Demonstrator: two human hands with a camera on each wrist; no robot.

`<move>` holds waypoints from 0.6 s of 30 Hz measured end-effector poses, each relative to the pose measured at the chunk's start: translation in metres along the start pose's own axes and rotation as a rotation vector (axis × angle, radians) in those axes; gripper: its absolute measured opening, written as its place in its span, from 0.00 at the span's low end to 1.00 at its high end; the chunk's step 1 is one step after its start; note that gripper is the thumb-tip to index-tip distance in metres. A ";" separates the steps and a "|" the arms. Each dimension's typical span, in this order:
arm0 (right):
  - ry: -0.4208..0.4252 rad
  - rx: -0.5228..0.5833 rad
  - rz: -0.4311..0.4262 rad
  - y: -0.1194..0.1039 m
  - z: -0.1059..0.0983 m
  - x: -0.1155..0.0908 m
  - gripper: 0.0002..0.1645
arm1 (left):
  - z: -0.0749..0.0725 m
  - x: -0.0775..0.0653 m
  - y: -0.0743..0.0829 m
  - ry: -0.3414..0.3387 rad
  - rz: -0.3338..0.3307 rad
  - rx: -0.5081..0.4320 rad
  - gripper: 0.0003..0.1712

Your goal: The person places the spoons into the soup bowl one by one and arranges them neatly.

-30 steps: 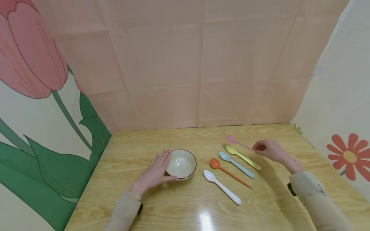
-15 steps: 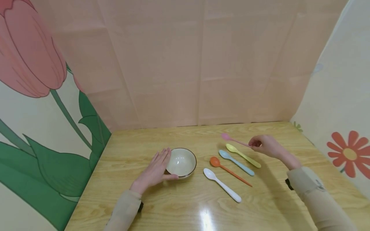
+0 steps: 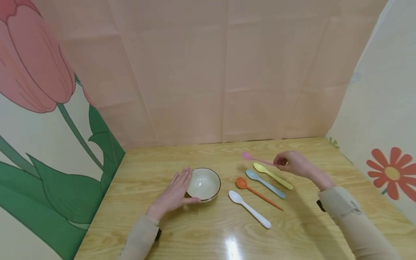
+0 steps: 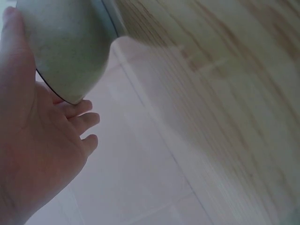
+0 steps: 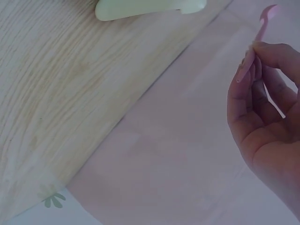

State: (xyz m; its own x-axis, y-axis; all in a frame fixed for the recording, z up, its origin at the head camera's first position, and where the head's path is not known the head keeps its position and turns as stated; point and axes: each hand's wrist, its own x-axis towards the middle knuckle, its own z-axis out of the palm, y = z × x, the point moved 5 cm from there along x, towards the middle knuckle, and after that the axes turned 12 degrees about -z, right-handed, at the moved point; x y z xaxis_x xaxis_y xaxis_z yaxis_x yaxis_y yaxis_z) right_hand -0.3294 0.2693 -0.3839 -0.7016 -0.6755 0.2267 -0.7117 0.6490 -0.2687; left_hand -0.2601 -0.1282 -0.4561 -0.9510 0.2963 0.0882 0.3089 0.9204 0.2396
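Note:
My left hand rests against the left side of a cream bowl with a brown rim, fingers straight along it and thumb at the near rim. In the left wrist view the bowl's outer wall shows between thumb and fingers. At the right, my right hand pinches a pink spoon by the end of its handle, above the table. The right wrist view shows the handle between thumb and fingertips, with the spoon's pink bowl end pointing away. Below it lies a yellow spoon.
Beside the yellow spoon lie a light blue spoon, an orange spoon and a white spoon, all slanting on the wooden table. A pink cloth hangs behind, with flower-patterned sheets at both sides.
My right hand has moved left with the pink spoon, whose head now hangs left of the yellow spoon's head. The left hand and the bowl have stayed in place.

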 end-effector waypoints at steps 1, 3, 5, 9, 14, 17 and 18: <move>-0.002 -0.002 -0.004 -0.002 0.000 0.001 0.05 | 0.000 0.000 0.000 -0.007 -0.005 0.001 0.66; -0.011 -0.002 -0.011 -0.005 0.000 0.003 0.05 | 0.001 0.000 0.000 -0.012 -0.009 0.002 0.66; -0.014 -0.002 -0.022 -0.008 0.000 0.004 0.05 | 0.000 0.000 0.000 -0.015 -0.010 -0.001 0.66; -0.015 0.001 -0.047 -0.016 -0.001 0.006 0.05 | 0.000 0.000 0.001 -0.020 -0.008 -0.007 0.66; -0.028 0.001 -0.080 -0.023 0.000 0.010 0.04 | 0.000 0.000 0.002 -0.025 -0.009 -0.004 0.66; -0.035 0.000 -0.089 -0.027 0.001 0.013 0.04 | -0.001 -0.001 0.002 -0.013 -0.004 -0.007 0.66; -0.037 0.001 -0.094 -0.028 0.001 0.014 0.04 | -0.001 -0.001 0.002 -0.009 -0.002 -0.008 0.66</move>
State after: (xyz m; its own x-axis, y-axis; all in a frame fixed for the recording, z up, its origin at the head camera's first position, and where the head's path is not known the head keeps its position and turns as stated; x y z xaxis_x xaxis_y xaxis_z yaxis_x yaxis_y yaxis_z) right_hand -0.3193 0.2410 -0.3742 -0.6302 -0.7458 0.2159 -0.7741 0.5822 -0.2486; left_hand -0.2583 -0.1269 -0.4542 -0.9518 0.2965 0.0785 0.3067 0.9191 0.2475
